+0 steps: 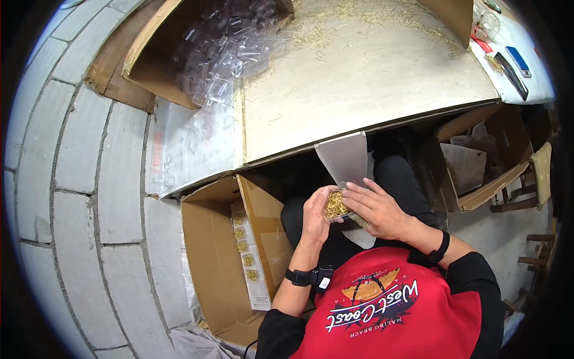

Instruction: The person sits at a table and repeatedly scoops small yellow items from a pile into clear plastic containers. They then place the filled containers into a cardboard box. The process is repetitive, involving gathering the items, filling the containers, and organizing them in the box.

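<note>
Pale desk strewn with thin golden bits; a cardboard box of clear cases sits at its left

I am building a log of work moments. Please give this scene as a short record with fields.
left hand: holds small clear box filled with thin gold metal pieces
right hand: fingers rest on the box from the right
worktable: strewn with loose gold pieces
upper left: pile of empty clear boxes
below the table: open cardboard carton with a row of filled boxes

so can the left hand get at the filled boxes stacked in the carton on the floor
Probably yes: the carton is open-topped just beside the left hand, nothing covers the filled boxes, but it holds a small clear box now.
</note>
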Motion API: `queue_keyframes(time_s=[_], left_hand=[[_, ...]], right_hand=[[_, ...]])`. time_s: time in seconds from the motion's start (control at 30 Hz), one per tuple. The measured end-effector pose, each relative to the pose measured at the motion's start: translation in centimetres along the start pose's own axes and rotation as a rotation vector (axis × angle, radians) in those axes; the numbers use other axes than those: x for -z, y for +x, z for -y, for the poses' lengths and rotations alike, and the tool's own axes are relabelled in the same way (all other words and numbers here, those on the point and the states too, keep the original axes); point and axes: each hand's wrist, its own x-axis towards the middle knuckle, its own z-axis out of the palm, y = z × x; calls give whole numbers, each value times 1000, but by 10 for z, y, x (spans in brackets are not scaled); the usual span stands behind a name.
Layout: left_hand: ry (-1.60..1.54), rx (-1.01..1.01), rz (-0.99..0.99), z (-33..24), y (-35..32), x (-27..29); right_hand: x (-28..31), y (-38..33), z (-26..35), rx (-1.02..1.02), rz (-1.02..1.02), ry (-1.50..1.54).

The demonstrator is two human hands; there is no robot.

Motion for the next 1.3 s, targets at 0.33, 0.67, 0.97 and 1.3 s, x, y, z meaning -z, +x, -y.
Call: queue_keyframes(time_s=[0.33, 0.67, 0.97, 1.3], left_hand=[[57, -41, -37, -9, -6, -23], [65, -58, -60, -5, -6, -19], [-51, -133, -111, -2, -1, -15], [5, -197, -105, -67, -29, 11]], right_hand=[[14, 20, 2, -46, -124, 43], [18, 25, -1, -74, -328, 142], [13, 27, 10, -16, 89, -92], [35, 38, 8, -121, -296, 144]])
